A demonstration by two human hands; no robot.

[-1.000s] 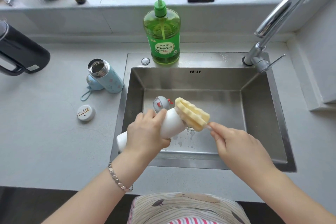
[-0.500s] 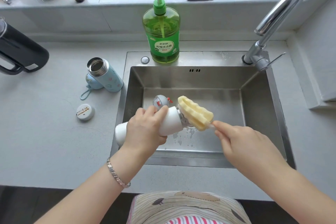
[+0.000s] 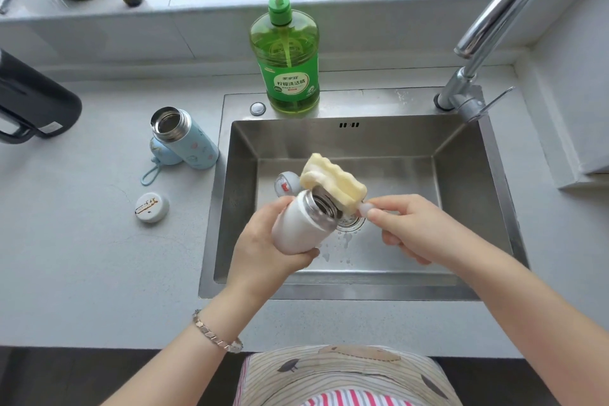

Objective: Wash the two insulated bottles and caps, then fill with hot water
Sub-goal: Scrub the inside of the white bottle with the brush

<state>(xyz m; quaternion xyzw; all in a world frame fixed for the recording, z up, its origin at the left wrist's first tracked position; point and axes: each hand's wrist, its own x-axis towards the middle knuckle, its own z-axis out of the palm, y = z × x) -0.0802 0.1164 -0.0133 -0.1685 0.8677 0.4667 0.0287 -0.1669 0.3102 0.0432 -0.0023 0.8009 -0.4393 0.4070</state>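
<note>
**White bottle held over the sink, sponge brush at its mouth**

The left hand wraps its grip round the body of the white bottle, tilted over the sink with its open steel mouth facing up and to the right. The right hand pinches the pale handle of a yellow sponge brush, whose head lies across the far rim of that mouth. A grey cap sits on the sink floor just behind the bottle. On the worktop left of the sink are the open blue bottle, its blue cap touching it, and 1 white cap nearer the front edge. A green soap bottle stands on the sink's back ledge.
</note>
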